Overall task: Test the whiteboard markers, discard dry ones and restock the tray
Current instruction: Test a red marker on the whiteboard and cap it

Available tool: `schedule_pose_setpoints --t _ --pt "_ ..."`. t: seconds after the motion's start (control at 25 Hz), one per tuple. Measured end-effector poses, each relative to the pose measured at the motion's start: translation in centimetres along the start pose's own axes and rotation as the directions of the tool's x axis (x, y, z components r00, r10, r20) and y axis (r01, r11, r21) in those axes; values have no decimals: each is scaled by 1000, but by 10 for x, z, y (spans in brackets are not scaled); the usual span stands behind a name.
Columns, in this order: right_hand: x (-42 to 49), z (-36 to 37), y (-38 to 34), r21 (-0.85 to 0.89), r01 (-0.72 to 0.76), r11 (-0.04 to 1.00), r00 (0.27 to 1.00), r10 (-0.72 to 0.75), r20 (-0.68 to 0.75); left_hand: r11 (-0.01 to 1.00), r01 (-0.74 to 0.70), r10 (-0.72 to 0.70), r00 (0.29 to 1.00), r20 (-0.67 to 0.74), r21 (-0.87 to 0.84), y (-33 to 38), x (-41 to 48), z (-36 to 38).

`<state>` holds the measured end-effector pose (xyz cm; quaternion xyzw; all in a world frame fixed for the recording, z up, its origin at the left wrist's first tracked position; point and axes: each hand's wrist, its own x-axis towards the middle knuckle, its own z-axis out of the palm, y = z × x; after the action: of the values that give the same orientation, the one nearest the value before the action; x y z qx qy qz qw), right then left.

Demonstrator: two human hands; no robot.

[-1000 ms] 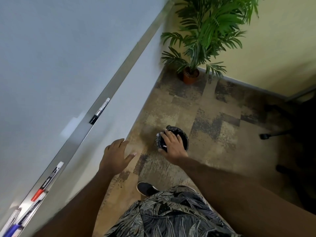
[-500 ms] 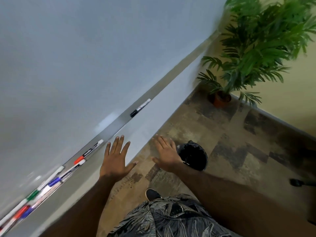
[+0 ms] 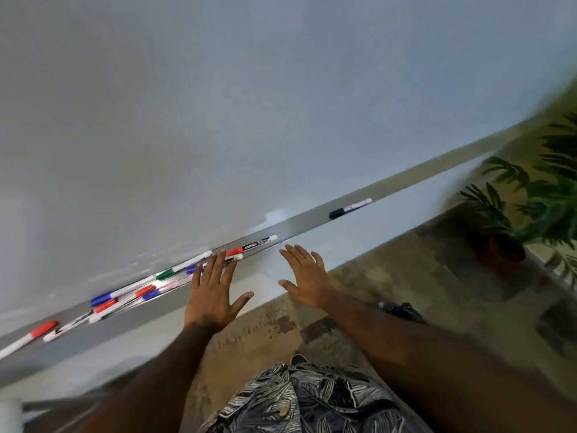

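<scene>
A grey metal tray (image 3: 299,221) runs along the bottom of the whiteboard (image 3: 218,104). Several markers with red, blue and green caps lie in a loose pile (image 3: 131,293) on its left part. A red-capped marker (image 3: 253,246) lies further right, and a black-capped marker (image 3: 349,208) lies alone beyond it. My left hand (image 3: 212,292) is spread flat with its fingertips at the tray's edge, over the pile's right end. My right hand (image 3: 307,276) hovers with straight fingers below the tray, holding nothing. The black bin (image 3: 401,310) peeks out behind my right forearm.
A potted palm (image 3: 530,220) stands in the right corner on the patterned carpet (image 3: 406,276). The wall below the tray is pale. My patterned shirt and a shoe (image 3: 299,359) show at the bottom.
My right hand left the bin and rose toward the tray, empty. My left hand moved up to the markers. The view swung left, bringing the marker pile in.
</scene>
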<state>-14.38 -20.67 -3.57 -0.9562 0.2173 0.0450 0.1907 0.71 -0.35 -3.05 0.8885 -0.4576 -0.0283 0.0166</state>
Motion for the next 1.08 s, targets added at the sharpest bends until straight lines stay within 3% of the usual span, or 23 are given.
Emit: schedule_pose_setpoints --t 0.4,0.8,1.08 --pt "93 -23 -53 -23 308 951 951 -308 -13 946 312 -315 949 -13 -84 -48 -34 -6" --pt "127 -12 -74 -273 255 928 966 -228 125 905 420 -420 907 16 -73 -75 -45 4" --pt "127 -17 -71 -228 244 943 968 -222 118 897 400 -411 911 -25 -187 -66 -21 -9"
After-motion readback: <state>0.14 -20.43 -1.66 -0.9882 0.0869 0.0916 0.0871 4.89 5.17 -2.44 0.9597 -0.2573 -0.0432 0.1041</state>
